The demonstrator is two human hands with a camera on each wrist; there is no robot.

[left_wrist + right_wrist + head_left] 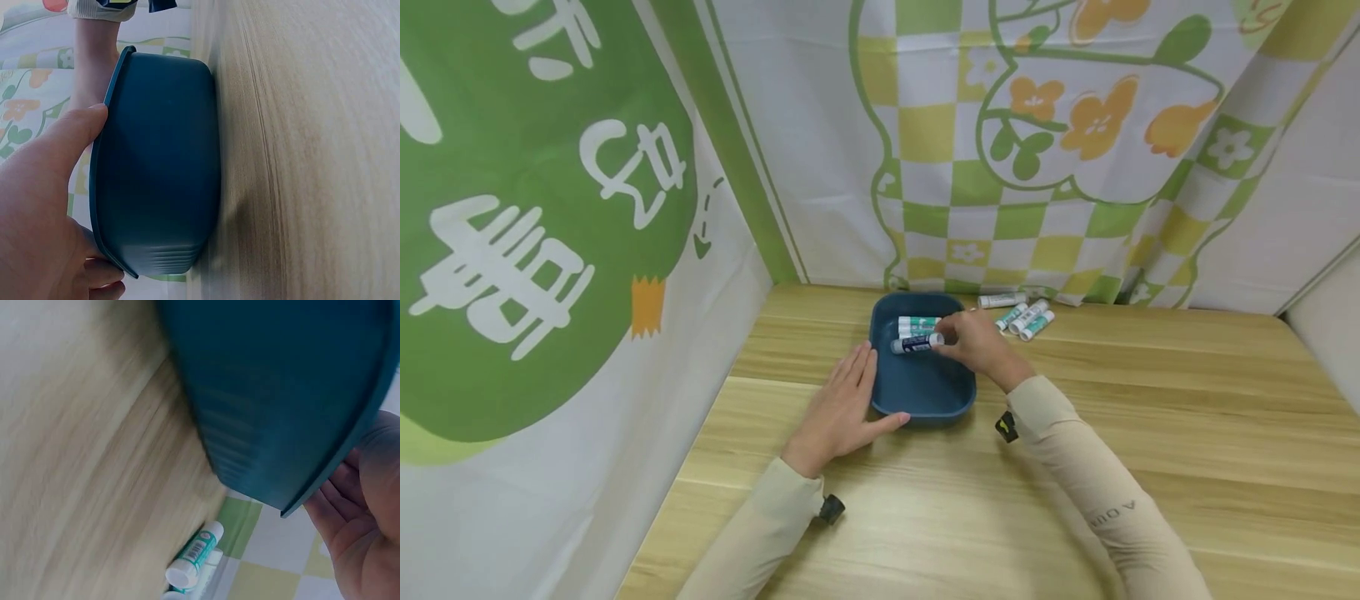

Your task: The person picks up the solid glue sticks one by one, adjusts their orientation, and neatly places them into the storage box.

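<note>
A dark blue plastic bin (925,387) stands on the table. My left hand (841,410) lies along its left side with straight fingers, the thumb touching the front rim; the left wrist view shows that thumb (84,125) on the rim. Over the bin, my right hand (983,343) pinches one end of a glue stick (916,343) with a dark navy label. White-and-teal glue sticks (917,322) lie inside, partly hidden beneath the held one. In the right wrist view the bin wall (275,394) hides the fingertips of the right hand (356,525).
Right of the bin, several more glue sticks (1030,317) lie by the back edge, with a whitish one (1002,300) behind them. A patterned curtain (1000,242) hangs along the table's back. Wooden table surface (1150,400) extends to the right.
</note>
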